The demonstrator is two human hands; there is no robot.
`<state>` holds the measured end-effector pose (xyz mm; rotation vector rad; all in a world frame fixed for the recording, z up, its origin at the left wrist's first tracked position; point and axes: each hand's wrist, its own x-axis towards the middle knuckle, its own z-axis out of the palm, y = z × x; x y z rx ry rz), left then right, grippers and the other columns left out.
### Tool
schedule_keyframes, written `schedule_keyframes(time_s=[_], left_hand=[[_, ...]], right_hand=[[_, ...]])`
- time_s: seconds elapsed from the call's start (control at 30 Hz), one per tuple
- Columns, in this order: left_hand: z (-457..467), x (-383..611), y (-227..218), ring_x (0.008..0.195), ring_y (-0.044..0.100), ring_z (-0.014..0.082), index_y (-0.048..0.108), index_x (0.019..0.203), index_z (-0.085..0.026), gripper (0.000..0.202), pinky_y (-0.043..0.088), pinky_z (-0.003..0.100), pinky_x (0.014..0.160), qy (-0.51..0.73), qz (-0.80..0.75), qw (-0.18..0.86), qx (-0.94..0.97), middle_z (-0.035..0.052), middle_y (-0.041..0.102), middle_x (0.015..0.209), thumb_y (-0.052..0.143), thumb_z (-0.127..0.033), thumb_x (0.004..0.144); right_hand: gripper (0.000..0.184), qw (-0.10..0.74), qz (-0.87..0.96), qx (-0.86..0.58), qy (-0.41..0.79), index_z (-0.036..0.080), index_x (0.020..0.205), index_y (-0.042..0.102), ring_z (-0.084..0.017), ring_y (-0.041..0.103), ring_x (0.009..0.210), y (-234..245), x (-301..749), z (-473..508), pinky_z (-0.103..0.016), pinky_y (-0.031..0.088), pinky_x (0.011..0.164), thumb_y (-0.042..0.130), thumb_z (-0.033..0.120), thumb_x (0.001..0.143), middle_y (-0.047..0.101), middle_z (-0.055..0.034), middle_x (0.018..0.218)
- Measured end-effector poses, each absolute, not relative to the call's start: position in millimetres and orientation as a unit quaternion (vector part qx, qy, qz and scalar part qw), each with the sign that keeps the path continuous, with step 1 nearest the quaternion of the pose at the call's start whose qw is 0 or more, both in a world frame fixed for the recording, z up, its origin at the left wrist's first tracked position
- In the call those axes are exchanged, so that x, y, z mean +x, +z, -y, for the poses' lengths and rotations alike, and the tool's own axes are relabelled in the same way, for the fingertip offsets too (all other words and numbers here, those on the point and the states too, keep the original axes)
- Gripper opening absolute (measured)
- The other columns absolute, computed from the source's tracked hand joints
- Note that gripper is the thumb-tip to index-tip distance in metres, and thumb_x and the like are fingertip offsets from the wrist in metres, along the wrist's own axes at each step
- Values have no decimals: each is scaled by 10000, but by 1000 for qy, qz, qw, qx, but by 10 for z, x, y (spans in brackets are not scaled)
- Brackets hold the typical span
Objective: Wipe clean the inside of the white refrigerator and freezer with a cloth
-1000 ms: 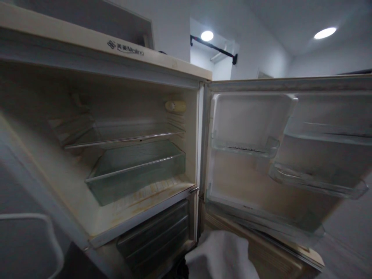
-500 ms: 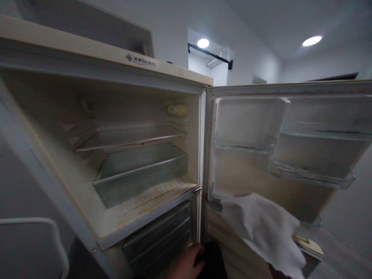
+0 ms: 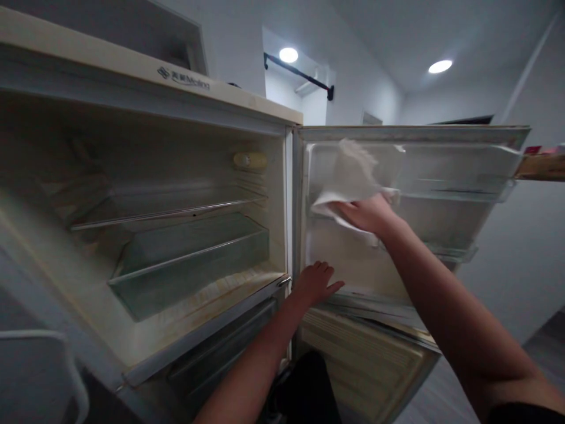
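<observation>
A white cloth [image 3: 351, 171] is gripped in my right hand [image 3: 368, 215], raised in front of the upper door shelf of the open fridge door [image 3: 344, 265]. Cloth and hand are somewhat blurred. Fingers apart, my left hand [image 3: 315, 282] is at the lower hinge-side corner of that door, with nothing in it. Whether its fingertips touch the door I cannot tell. Clear door shelves [image 3: 445, 195] run across the door's inner side, partly hidden by my right arm.
To the left is the fridge compartment with stained walls, a glass shelf [image 3: 168, 209] and a clear drawer [image 3: 189, 271]. Below, the freezer door [image 3: 362, 365] also stands open, my dark-clothed knee [image 3: 309, 388] beside it. A white-framed chair [image 3: 39, 335] is at lower left.
My right hand has come into view with the cloth, which has risen from the door's bottom to its upper shelf. My left hand has moved up from the freezer area. The view has shifted right.
</observation>
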<state>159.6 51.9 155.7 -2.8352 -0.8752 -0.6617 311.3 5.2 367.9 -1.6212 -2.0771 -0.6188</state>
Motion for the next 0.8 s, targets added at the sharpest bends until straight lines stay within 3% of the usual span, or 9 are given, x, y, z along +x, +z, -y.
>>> schedule_keyframes(time_s=[0.07,0.17,0.3,0.47,0.67,0.8], left_hand=[[-591,1640,1421,1053,698,304,726,1057,-170,647,540,420,892,-132,326,27,-936,147,746,1068,373,-707,975],[-634,1659,1291,943,737,328,770,956,-180,815,539,426,822,-64,352,-2,-934,160,772,931,260,-814,926],[-628,1664,1271,936,745,338,776,1009,-207,833,533,411,803,-76,352,-8,-933,154,784,952,328,-890,847],[-631,1666,1251,919,748,326,777,988,-207,832,533,404,807,-95,350,1,-932,149,784,918,308,-882,860],[-630,1676,1216,907,751,328,773,986,-185,839,527,404,801,-104,345,13,-933,160,779,891,287,-862,883],[-607,1676,1254,918,749,338,774,995,-187,820,524,411,810,-97,352,3,-931,157,780,898,324,-862,874]], right_hand=[[624,142,776,-586,-183,102,1203,706,-307,626,1213,3821,2953,-263,-423,477,1046,345,583,1038,672,-207,1281],[649,64,807,-573,-132,117,1207,719,-313,655,1187,3912,2710,-495,-392,506,997,440,656,978,689,-196,1266],[647,61,807,-569,-146,112,1229,710,-322,657,1191,3906,2676,-502,-385,507,992,473,654,966,674,-193,1303],[612,13,796,-599,-86,165,1330,668,-271,706,1042,3959,3041,-231,-337,520,858,507,628,964,721,-147,1235],[818,-14,704,-695,-145,117,1087,781,-301,721,922,3903,3201,-10,-349,508,776,421,825,890,756,-203,1020],[746,22,734,-655,-178,138,1167,755,-303,708,975,3845,3016,-105,-363,508,831,482,776,892,752,-190,1074]])
